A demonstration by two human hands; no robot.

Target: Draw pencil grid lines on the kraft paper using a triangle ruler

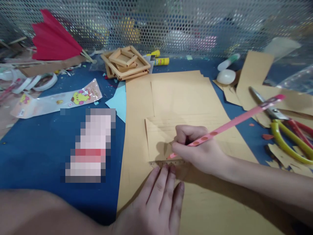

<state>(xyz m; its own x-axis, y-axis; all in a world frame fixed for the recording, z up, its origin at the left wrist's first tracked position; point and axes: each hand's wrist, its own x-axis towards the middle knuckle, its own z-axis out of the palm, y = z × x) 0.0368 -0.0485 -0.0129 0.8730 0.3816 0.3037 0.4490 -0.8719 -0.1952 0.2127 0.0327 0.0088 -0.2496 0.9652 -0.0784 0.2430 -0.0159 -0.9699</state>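
1. Left forearm first, since it's right under the lens: it's stretched along the bottom edge, and the left hand (156, 199) is laid out flat with the fingers straight and close together. Nothing is gripped. The fingertips are just pressed down on the near edge of the ruler (168, 162).
2. That ruler is set across the lower edge of a small tan sheet (158, 137). The sheet is stacked on bigger tan sheets (176, 94) on the blue desk (36, 153). Only a short stretch of ruler can be seen; the rest is hidden by the hands.
3. The right hand (195, 148) is curled tight around a pink pencil (234, 121), which is pinched low down. The tip is set against the ruler's far edge, and the long end is pointed up and to the right.
4. Probably best done like this: pressure spread along the ruler so it can't pivot, the pencil leaned into the edge, and the line pulled in one steady pass. Fingertips are better kept behind the edge. Faint lines can be made out higher on the sheet, so spacing should be matched to them.
5. Yellow-handled scissors (286, 137) are parked to the right, near the pencil's end. Wooden frames (126, 62) and a red paper fan (52, 37) are well apart, at the back.
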